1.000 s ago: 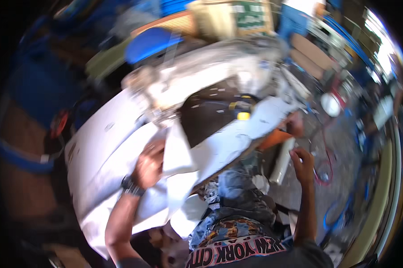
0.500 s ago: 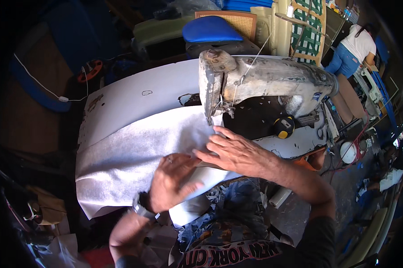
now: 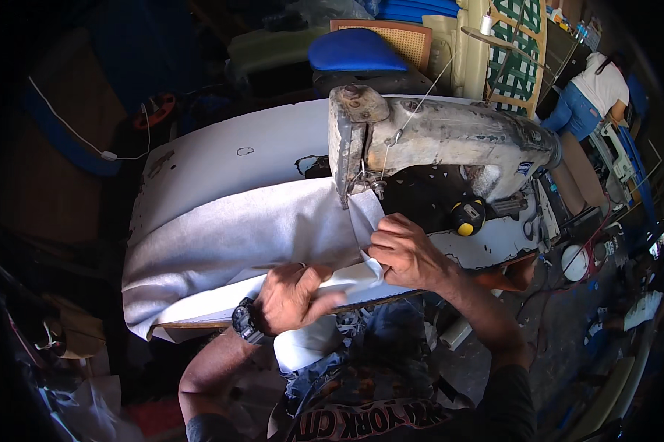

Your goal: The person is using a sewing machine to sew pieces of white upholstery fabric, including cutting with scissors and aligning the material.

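Item: one sheet of soft white cloth (image 3: 258, 228), rumpled, lying on the near-left part of the bench (image 3: 214, 140), which has a chipped white top; the sheet's far edge meets the needle end of the sewing machine.
Left hand (image 3: 291, 298): palm down on the sheet's near edge, partly open, thumb spread apart; black watch (image 3: 247, 320) on the wrist.
Right hand (image 3: 404, 254): at two o'clock from the left hand, fingers curled closed, pinching the sheet's folded right edge.
Sewing machine (image 3: 450, 140): worn, grey-white metal, at two o'clock from the sheet.
Tape measure (image 3: 468, 217): black and yellow case, at two o'clock from the right hand.
Padded panel (image 3: 356, 50): blue, rounded, at twelve o'clock from the machine's needle end.
Co-worker (image 3: 597, 88): white top, blue jeans, bending, at two o'clock from the machine.
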Demonstrator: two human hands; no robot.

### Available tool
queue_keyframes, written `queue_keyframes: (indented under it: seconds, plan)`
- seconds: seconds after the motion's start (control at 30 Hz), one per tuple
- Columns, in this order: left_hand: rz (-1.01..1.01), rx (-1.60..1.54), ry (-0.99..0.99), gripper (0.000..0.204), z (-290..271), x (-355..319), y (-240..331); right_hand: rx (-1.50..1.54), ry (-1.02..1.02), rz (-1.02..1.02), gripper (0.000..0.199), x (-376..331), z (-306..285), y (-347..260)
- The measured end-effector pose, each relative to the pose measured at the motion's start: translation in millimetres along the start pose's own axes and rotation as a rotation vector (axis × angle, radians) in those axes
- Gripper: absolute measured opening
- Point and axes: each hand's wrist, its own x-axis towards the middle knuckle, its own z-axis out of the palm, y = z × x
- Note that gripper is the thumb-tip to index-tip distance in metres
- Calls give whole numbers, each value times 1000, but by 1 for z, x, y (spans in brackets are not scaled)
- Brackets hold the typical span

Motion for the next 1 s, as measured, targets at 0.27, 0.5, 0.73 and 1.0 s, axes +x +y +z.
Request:
queue_keyframes:
  seconds: [0.27, 0.5, 0.73, 1.0]
  plan:
    - [119, 303, -96, 49, -8, 34, -5, 18, 71, 25, 25, -7, 3, 4]
    - [196, 307, -187, 29, 4, 30, -30, -1, 30, 75, 38, -5, 21, 10]
    - [11, 297, -341, 30, 6, 36, -31, 39, 19, 33, 27, -13, 18, 11]
    - [195, 162, -386, 40, 16, 39, -51, 148, -46, 33, 32, -28, 21, 9]
